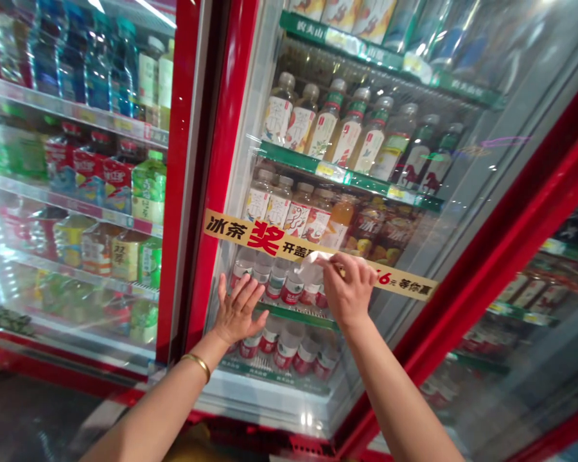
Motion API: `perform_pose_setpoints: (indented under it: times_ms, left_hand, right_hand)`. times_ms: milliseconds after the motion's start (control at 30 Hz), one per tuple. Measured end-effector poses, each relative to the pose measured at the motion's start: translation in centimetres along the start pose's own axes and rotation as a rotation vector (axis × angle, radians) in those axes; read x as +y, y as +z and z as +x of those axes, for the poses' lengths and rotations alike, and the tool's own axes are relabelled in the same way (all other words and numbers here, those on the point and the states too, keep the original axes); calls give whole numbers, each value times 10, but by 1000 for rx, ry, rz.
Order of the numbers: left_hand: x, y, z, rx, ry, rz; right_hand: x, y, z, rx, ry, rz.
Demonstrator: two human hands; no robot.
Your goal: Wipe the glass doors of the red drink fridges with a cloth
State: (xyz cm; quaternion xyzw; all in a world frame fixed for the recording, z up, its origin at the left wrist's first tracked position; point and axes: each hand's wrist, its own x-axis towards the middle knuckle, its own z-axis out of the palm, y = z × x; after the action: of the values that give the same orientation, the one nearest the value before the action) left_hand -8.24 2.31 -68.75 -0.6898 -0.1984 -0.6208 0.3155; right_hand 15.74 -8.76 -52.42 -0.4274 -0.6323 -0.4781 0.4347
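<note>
My left hand (238, 309) lies flat with fingers spread on the glass door (414, 212) of a red-framed drinks fridge, low and near the door's left edge. A gold bangle (197, 364) circles that wrist. My right hand (349, 285) is closed on a small white cloth or tissue (320, 257), pressed against the glass on a long yellow sticker strip (270, 240) with black and red characters. Behind the glass stand rows of bottled tea (337, 131) and red-labelled water bottles (289, 285).
A second fridge (77, 179) with blue, red and green bottles stands to the left, its red frame (179, 173) beside my left hand. Another red door frame (501, 256) slants at the right. Dark floor (29, 417) shows at the lower left.
</note>
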Motion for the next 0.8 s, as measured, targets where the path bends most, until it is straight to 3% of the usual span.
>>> perform_pose_setpoints:
  times_ms: [100, 267, 333, 467, 600, 700, 800]
  left_hand:
    - [0, 0, 1, 4, -6, 5]
    - [-1, 2, -1, -2, -5, 2]
    - [-3, 0, -4, -3, -21, 1]
    - [-10, -11, -16, -16, -94, 23]
    - [-16, -14, -31, -69, -133, 77]
    - [-20, -10, -40, -75, -116, 99]
    - [-24, -9, -45, -42, -74, 100]
  right_hand:
    - [-14, 9, -19, -65, -110, 9]
    - [-65, 40, -31, -250, -138, -90]
    - [-77, 50, -35, -311, -214, -87]
    - [-58, 40, -51, -309, -413, -13]
    - [-36, 33, -40, -211, -248, -76]
    - [-69, 61, -12, -280, -138, -60]
    - [-117, 94, 5, -381, -343, 11]
